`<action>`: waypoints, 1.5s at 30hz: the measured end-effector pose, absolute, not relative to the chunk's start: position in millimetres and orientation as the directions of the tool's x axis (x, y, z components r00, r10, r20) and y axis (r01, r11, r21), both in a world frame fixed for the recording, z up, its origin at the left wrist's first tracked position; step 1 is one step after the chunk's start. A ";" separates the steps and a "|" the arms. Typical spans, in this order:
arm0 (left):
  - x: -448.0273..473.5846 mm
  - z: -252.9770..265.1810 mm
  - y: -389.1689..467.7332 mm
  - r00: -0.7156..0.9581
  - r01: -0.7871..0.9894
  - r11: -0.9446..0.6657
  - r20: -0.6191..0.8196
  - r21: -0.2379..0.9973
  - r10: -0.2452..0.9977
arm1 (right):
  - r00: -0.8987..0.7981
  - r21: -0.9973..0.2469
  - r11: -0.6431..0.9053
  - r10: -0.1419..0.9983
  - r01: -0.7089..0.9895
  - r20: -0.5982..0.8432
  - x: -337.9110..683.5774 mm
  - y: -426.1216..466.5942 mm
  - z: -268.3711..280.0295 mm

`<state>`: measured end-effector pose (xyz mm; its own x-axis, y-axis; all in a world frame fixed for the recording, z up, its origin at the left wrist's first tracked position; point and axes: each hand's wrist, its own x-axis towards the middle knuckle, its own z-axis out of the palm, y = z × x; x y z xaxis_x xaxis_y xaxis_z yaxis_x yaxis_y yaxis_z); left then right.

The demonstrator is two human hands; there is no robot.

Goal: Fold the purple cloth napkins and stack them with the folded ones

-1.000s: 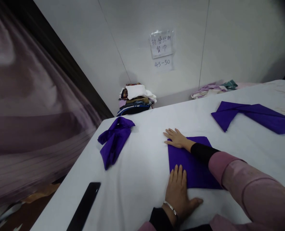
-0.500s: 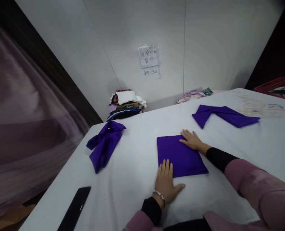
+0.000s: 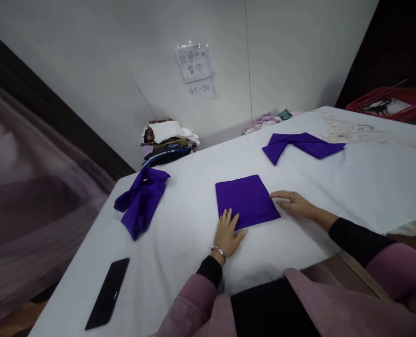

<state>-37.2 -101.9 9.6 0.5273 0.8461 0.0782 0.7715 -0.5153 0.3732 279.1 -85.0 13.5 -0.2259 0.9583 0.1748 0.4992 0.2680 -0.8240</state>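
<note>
A purple napkin, folded into a flat square, lies on the white-covered table. My left hand rests on its near left corner, fingers spread and thumb out to the side. At the napkin's right edge is my right hand, its fingers stretched out and the fingertips at the border. Whether those fingertips press on the cloth or only touch its edge, I cannot tell. Farther back on the right lies a second purple cloth, folded into a bent band. A third purple cloth, loosely bunched, is on the left.
A black phone-like slab lies at the table's near left. Folded cloths are stacked by the wall, with more crumpled fabric farther right. A red basket stands at the back right. A handwritten sign hangs on the wall.
My right hand has slid off the napkin's far right part to its right edge. My left hand stays on the near left corner. The whole view has shifted.
</note>
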 end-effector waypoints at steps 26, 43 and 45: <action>-54.1 4.7 -113.1 0.228 0.774 -0.425 0.419 0.470 0.879 | -0.554 -0.261 0.660 0.741 0.704 0.380 265.8 -120.9 10.5; -82.0 11.0 -117.8 0.387 0.833 -0.474 0.312 0.286 0.868 | -0.495 -0.289 0.598 0.792 0.748 0.358 272.5 -141.7 3.1; -82.0 14.7 -120.9 0.375 0.834 -0.459 0.298 0.305 0.878 | -0.488 -0.307 0.590 0.799 0.746 0.350 273.3 -142.1 3.0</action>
